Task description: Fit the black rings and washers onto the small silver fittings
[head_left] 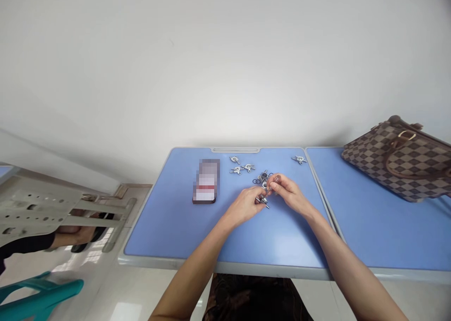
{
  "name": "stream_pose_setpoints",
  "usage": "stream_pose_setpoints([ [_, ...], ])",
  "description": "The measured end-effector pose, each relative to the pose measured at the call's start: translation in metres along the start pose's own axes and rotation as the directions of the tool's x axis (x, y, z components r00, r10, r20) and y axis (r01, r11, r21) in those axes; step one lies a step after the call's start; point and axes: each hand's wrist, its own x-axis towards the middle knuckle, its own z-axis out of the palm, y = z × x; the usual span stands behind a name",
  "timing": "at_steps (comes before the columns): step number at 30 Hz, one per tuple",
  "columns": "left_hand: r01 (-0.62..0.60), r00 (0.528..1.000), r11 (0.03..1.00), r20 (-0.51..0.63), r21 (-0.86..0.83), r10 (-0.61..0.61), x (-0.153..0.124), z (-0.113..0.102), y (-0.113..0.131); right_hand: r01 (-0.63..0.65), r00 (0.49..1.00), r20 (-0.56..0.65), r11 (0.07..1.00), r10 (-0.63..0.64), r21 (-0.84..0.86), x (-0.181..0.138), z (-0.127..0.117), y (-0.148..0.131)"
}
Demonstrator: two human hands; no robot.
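Observation:
My left hand (247,203) is closed on a small silver metal part (262,200), with a thin pin sticking out below the fingers. Close beside it, my right hand (286,189) pinches another thin metal piece (276,180) and meets the left fingertips. Just beyond both hands lies a little pile of metal parts (265,176) with dark rings (256,181) at its left side. Several similar silver metal pieces with thin arms (248,168) lie farther back on the blue desk (176,227). The fingers partly cover what they hold, so its exact kind cannot be made out.
A phone (206,182) with a blurred screen lies left of my hands. One more silver piece (299,159) sits near the desk's right edge. On the adjoining desk stands a checkered handbag (405,161). At left are a teal chair (45,293) and another person's leg (70,236).

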Motion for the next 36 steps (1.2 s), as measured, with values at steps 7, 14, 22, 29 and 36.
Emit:
stream_pose_setpoints([
  [7,0.010,0.999,1.000,0.034,-0.005,-0.010,0.001,-0.001,0.001,-0.020,0.997,0.075,0.999,0.016,0.047,-0.002,0.002,-0.003],
  [14,0.048,0.997,0.998,0.063,-0.047,-0.045,0.001,-0.003,0.004,-0.041,0.996,0.076,0.999,0.039,0.024,0.000,0.001,-0.001],
  [22,0.060,0.996,0.994,0.065,-0.088,-0.054,0.001,0.000,0.000,-0.010,0.997,-0.078,0.998,0.006,-0.058,0.002,0.007,0.007],
  [29,0.067,0.996,0.996,0.065,-0.057,-0.064,0.001,-0.001,0.002,-0.016,0.995,-0.095,0.995,0.007,-0.096,0.000,0.006,0.007],
  [36,0.067,0.996,0.994,0.070,-0.084,-0.061,0.001,-0.002,0.002,0.004,0.998,-0.061,0.997,-0.009,-0.078,-0.001,0.006,0.003],
])
